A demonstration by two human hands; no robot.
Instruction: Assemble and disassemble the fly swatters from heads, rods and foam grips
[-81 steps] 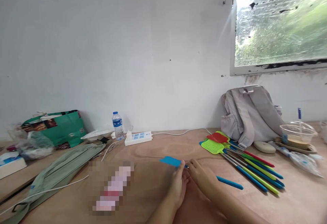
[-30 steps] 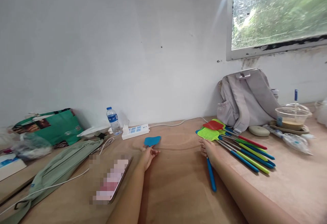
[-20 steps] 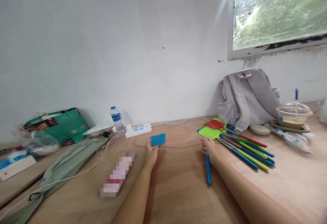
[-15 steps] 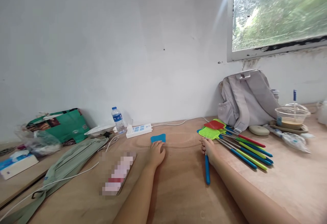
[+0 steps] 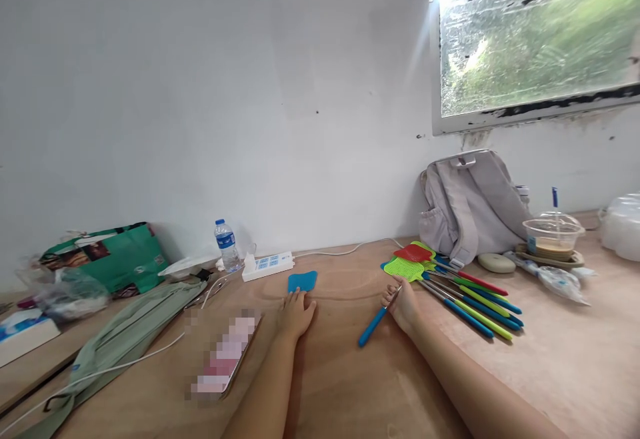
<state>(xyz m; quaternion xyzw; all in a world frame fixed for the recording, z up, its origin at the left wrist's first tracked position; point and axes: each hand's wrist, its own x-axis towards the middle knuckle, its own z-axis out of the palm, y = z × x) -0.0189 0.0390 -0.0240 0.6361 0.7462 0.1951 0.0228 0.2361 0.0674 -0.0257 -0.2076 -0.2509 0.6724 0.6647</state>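
Note:
My left hand (image 5: 295,315) rests palm down on the table, fingers stretched out. Its fingertips touch the near edge of a flat blue fly swatter head (image 5: 303,281). In my right hand (image 5: 406,307), closed fingers pinch the thin metal rod of a blue handle (image 5: 373,327), which slants down to the left. Just beyond that hand lies a pile of fly swatters, with a green mesh head (image 5: 404,268) and a red head (image 5: 414,251) on top. Their blue, green and red handles (image 5: 469,319) fan out toward the right.
A phone (image 5: 227,355) lies left of my left arm. Behind stand a white power strip (image 5: 269,265) and a water bottle (image 5: 227,247). A grey backpack (image 5: 473,209) leans on the wall, near a drink cup (image 5: 553,235). Farther left are a green bag (image 5: 123,260) and a cloth strap (image 5: 135,332).
The blue handle in my right hand has swung from pointing toward me to slanting down-left. My left hand stays at the blue swatter head. The view has shifted slightly.

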